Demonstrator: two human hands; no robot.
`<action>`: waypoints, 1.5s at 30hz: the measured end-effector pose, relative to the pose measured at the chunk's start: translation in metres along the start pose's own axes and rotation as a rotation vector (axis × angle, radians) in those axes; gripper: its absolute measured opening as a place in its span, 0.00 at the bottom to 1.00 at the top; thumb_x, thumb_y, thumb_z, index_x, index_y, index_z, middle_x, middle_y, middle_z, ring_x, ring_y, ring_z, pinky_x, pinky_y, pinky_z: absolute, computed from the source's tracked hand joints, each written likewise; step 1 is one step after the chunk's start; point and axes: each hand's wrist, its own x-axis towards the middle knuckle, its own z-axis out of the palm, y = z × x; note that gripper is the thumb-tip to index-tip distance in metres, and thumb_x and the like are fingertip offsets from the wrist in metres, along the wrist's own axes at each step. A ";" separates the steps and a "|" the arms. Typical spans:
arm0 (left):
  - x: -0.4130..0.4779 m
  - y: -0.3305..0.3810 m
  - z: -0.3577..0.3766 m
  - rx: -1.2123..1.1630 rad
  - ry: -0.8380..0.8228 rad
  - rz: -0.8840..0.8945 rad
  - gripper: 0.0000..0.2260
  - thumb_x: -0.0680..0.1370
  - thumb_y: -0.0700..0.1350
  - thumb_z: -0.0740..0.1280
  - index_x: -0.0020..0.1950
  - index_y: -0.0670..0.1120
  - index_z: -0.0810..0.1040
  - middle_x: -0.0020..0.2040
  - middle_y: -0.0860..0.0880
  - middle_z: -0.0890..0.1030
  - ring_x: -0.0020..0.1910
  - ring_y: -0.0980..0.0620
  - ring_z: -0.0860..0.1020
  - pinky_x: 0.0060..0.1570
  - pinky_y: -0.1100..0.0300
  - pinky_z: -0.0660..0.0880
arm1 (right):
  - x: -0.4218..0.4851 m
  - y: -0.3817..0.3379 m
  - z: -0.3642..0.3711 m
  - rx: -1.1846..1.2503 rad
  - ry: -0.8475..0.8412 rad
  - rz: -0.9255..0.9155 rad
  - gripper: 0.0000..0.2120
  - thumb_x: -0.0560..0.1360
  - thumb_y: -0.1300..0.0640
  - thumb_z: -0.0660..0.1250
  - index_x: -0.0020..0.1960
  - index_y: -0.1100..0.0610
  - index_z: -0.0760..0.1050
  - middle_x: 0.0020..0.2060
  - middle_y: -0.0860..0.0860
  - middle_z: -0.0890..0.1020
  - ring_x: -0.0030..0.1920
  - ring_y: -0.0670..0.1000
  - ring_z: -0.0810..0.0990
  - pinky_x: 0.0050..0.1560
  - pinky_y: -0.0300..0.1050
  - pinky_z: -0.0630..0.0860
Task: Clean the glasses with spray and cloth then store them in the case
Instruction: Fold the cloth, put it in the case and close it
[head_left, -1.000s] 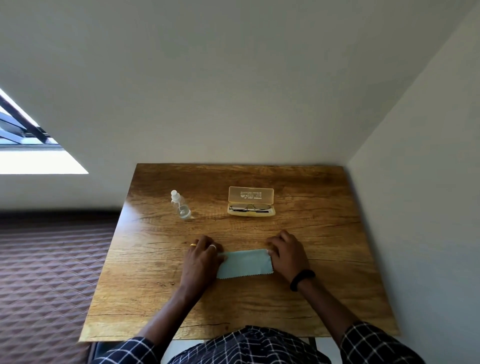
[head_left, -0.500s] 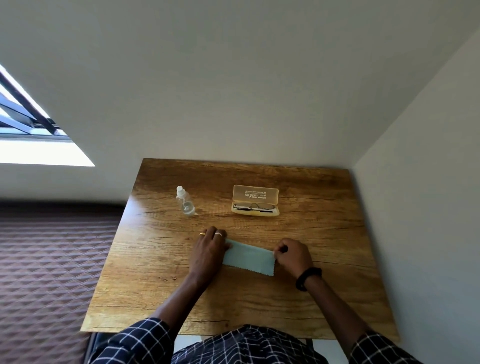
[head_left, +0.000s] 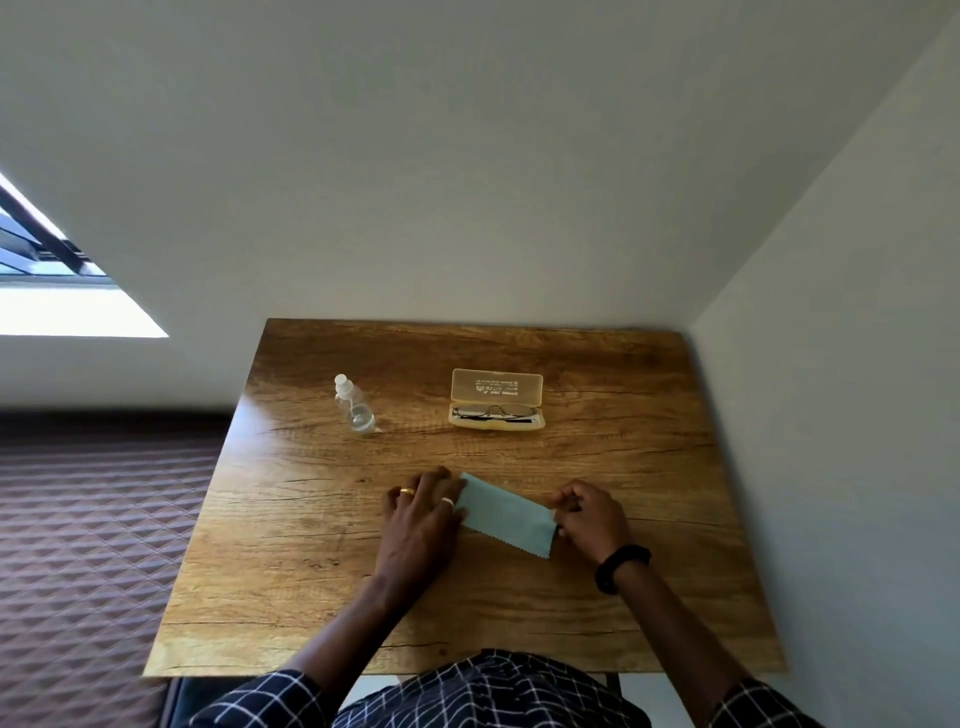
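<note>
A pale green cleaning cloth (head_left: 506, 514) lies folded on the wooden table (head_left: 649, 519) between my hands. My left hand (head_left: 423, 512) rests flat on the cloth's left end with straight fingers. My right hand (head_left: 589, 517) pinches the cloth's right end with curled fingers. Farther back stands a small clear spray bottle (head_left: 355, 408) at the left. To its right a translucent yellow case (head_left: 497, 399) sits open, with dark-framed glasses (head_left: 494, 414) lying inside its tray.
The table stands in a corner, with a white wall behind it and a grey wall (head_left: 831, 415) close on the right. A patterned quilted surface (head_left: 88, 545) lies to the left, below a bright window.
My right hand has curled from lying flat on the cloth to pinching its right end. The cloth now lies slanted, right end nearer me. The view has shifted slightly.
</note>
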 end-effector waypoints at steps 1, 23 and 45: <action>0.001 0.008 0.000 -0.006 -0.003 0.044 0.20 0.78 0.56 0.64 0.68 0.50 0.76 0.69 0.46 0.73 0.66 0.43 0.73 0.63 0.41 0.74 | -0.001 -0.001 -0.001 0.008 -0.016 0.000 0.10 0.73 0.64 0.70 0.43 0.49 0.77 0.43 0.44 0.81 0.42 0.49 0.82 0.37 0.39 0.79; 0.020 0.092 0.017 0.029 -0.192 -0.056 0.19 0.73 0.53 0.73 0.61 0.48 0.78 0.58 0.48 0.80 0.57 0.45 0.78 0.56 0.46 0.71 | -0.012 -0.020 0.005 0.204 0.063 0.144 0.03 0.70 0.57 0.74 0.42 0.50 0.82 0.40 0.44 0.84 0.42 0.42 0.80 0.36 0.36 0.72; -0.049 0.049 0.006 -0.047 0.011 0.334 0.10 0.78 0.52 0.66 0.57 0.55 0.81 0.53 0.52 0.81 0.49 0.51 0.80 0.43 0.55 0.78 | -0.050 0.025 0.011 0.286 -0.171 0.161 0.09 0.74 0.66 0.68 0.43 0.54 0.84 0.45 0.51 0.86 0.44 0.52 0.85 0.41 0.42 0.80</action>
